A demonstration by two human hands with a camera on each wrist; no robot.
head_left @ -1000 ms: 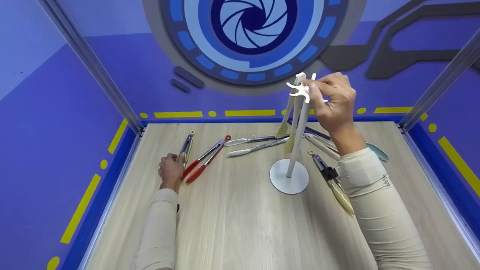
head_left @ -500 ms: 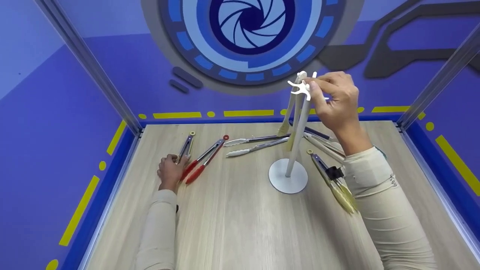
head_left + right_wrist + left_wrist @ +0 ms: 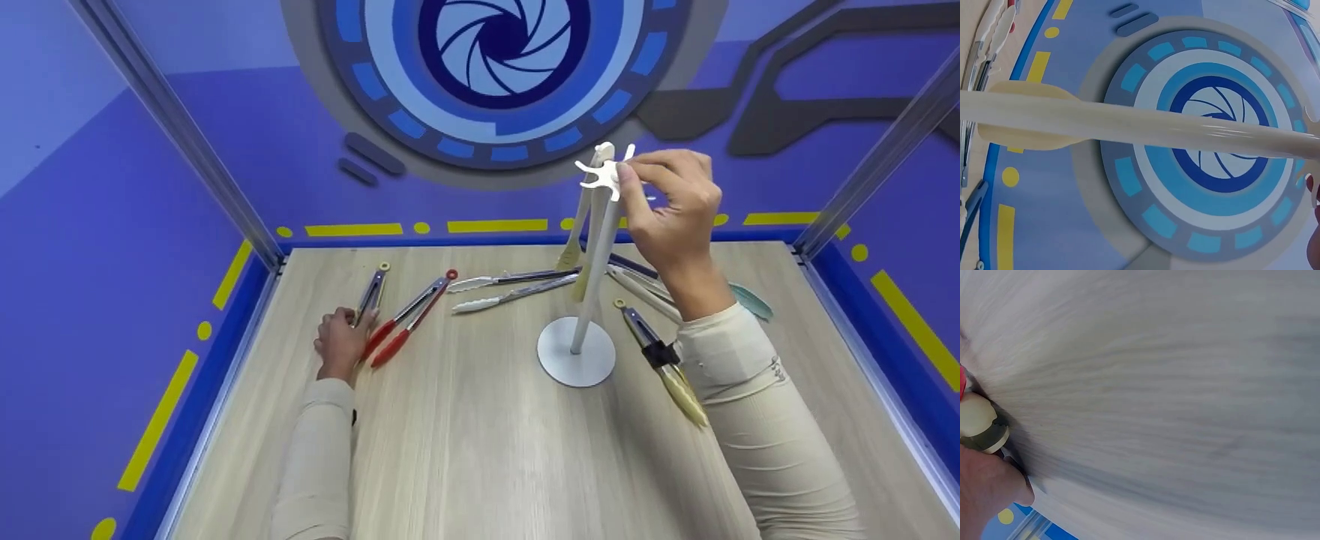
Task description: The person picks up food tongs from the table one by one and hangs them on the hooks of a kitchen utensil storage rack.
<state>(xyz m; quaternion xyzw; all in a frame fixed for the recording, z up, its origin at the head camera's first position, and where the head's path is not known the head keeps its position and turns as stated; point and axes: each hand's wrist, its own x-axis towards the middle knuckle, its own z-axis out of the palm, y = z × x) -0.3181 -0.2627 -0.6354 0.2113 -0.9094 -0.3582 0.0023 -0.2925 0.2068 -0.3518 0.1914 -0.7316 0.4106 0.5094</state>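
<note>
At the left of the table my left hand (image 3: 341,341) grips cream-tipped metal tongs (image 3: 371,294); the left wrist view shows the thumb (image 3: 1002,486) beside a cream tip (image 3: 976,415). My right hand (image 3: 679,202) pinches the white hook top (image 3: 601,178) of a utensil stand, thumb and forefinger at its centre. The stand's pole (image 3: 594,277) leans slightly in the head view above its round base (image 3: 562,364). Two cream utensils hang behind the pole, one a slotted turner (image 3: 571,251). In the right wrist view a cream utensil head (image 3: 1027,142) shows behind the pole.
Red-tipped tongs (image 3: 409,319) lie right of my left hand. White-tipped tongs (image 3: 480,305) lie behind the stand. Cream-tipped tongs (image 3: 679,390) with a black wrist band overlapping them lie beside my right sleeve. A teal utensil head (image 3: 752,301) shows beyond that sleeve.
My right hand has shifted slightly right on the hook top. The right forearm swung right, then back, uncovering the teal utensil again. My left hand has stayed in place.
</note>
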